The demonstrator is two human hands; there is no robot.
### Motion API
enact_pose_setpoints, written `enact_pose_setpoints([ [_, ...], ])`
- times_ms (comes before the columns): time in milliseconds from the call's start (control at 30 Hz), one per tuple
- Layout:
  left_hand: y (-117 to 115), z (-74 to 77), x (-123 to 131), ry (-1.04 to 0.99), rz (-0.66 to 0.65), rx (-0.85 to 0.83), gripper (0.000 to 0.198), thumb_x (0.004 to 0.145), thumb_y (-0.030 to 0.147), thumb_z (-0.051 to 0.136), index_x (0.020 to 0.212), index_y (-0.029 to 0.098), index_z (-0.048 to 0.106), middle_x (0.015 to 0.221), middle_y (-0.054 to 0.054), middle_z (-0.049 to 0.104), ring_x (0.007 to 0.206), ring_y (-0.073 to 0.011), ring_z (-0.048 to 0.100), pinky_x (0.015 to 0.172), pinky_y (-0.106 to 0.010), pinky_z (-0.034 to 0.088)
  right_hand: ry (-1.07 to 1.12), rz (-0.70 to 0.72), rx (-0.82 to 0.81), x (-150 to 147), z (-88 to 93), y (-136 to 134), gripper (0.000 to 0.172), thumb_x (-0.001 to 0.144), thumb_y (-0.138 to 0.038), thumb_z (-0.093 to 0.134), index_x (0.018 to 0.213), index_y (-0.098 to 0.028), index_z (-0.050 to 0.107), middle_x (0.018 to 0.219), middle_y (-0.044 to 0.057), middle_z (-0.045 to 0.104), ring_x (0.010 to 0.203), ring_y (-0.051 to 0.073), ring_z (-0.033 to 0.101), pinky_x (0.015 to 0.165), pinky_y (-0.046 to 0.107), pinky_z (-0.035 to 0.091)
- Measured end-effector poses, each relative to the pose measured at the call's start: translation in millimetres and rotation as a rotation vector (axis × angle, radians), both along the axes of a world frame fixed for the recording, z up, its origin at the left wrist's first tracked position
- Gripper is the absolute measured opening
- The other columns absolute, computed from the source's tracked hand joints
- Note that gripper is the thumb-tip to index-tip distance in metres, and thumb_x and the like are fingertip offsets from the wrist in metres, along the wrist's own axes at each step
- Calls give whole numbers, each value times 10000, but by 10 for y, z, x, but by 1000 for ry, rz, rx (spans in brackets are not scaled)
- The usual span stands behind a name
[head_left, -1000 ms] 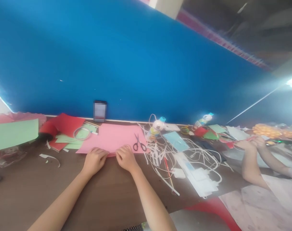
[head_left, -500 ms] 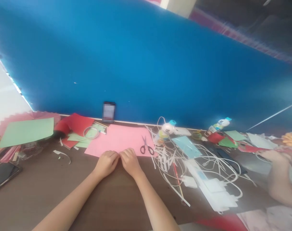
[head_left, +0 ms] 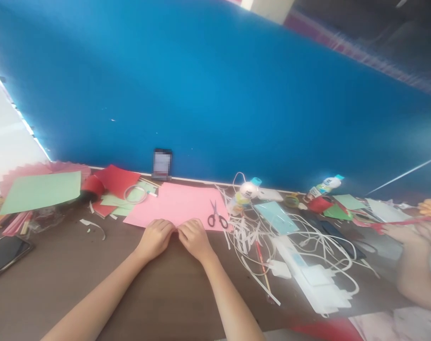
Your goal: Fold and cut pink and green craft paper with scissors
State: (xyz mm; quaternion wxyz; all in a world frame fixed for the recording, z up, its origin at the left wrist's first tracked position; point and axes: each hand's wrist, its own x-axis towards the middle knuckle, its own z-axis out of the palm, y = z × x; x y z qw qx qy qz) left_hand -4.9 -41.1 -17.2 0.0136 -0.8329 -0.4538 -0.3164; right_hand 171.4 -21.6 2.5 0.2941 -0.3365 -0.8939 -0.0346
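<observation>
My left hand (head_left: 157, 239) and my right hand (head_left: 194, 237) meet at the near edge of a pink sheet of paper (head_left: 187, 201). Both are closed, with fingers curled and thumbs almost touching. Whatever they pinch is hidden by the fingers; a tiny reddish bit shows between them, too small to name. Dark-handled scissors (head_left: 217, 217) lie on the paper's right side, blades pointing away from me, just beyond my right hand.
Left are a phone (head_left: 5, 255), a green sheet (head_left: 41, 192) and red paper (head_left: 121, 180). Right are glue bottles (head_left: 249, 190), tangled white cables (head_left: 329, 237), a power strip (head_left: 311, 279) and a co-worker's hand (head_left: 401, 233). A small blurred-screen device (head_left: 162, 164) leans against the blue panel (head_left: 201, 94).
My hands stay together at the paper's edge, the thumbs shifting slightly and the right hand a little further right. The co-worker's hands move slightly at a red strip. The view shifts a little.
</observation>
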Motion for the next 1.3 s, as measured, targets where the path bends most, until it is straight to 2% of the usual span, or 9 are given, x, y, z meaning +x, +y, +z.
enact_pose_setpoints([
  [267,-12,20,-1,12,13,-15,203,860,164,374,789,185,562,775,-49,619,740,-176,542,673,-305,396,78,-99,-18,146,0,46,158,776,-130,494,678,-209,590,673,-14,616,719,137,515,822,332,317],
  [367,-8,8,-35,-17,34,-36,215,867,177,360,795,184,562,757,-49,608,719,-171,544,659,-296,399,170,-256,20,184,-20,59,162,753,-121,489,662,-202,595,656,-1,602,704,150,520,831,353,329],
  [467,-2,4,-71,-62,66,-42,219,870,180,350,812,180,562,746,-51,596,708,-168,541,656,-292,405,292,-366,48,214,-4,47,173,782,-137,459,806,-188,623,758,41,624,770,175,543,837,369,354],
  [600,-11,18,-46,-79,1,-55,219,875,184,346,829,178,560,778,-59,603,737,-169,544,667,-289,419,233,-120,-60,108,-2,-15,242,819,-207,496,1046,-182,577,936,75,631,894,188,540,812,337,400],
  [733,-20,26,-4,-95,-59,-51,226,865,175,348,838,180,572,793,-63,610,750,-164,549,675,-288,432,166,37,-107,-40,-70,-28,212,862,-143,416,843,-192,622,750,40,643,737,163,546,726,315,413],
  [933,6,28,-45,-52,-8,-33,206,834,176,394,841,194,599,802,-56,634,771,-175,554,692,-308,426,177,33,-106,34,-130,32,231,867,-130,398,889,-190,619,801,58,645,777,172,557,723,330,429],
  [1067,42,15,-127,-67,26,-5,220,821,177,408,881,197,618,830,-62,648,778,-180,560,697,-314,431,327,12,-173,164,-110,71,245,872,-135,376,903,-195,611,847,61,636,818,167,575,730,311,464],
  [1200,75,-12,-214,-64,61,15,261,829,167,402,971,208,616,877,-56,660,817,-184,565,732,-323,434,420,-74,-207,338,-85,154,213,875,-171,398,867,-201,609,837,51,630,807,167,588,735,311,475],
  [1300,93,-28,-249,-62,113,26,267,830,165,395,973,202,617,867,-63,660,799,-185,567,712,-317,438,438,-198,-122,432,-68,207,213,874,-186,401,863,-200,614,846,64,633,847,185,584,774,349,470],
])
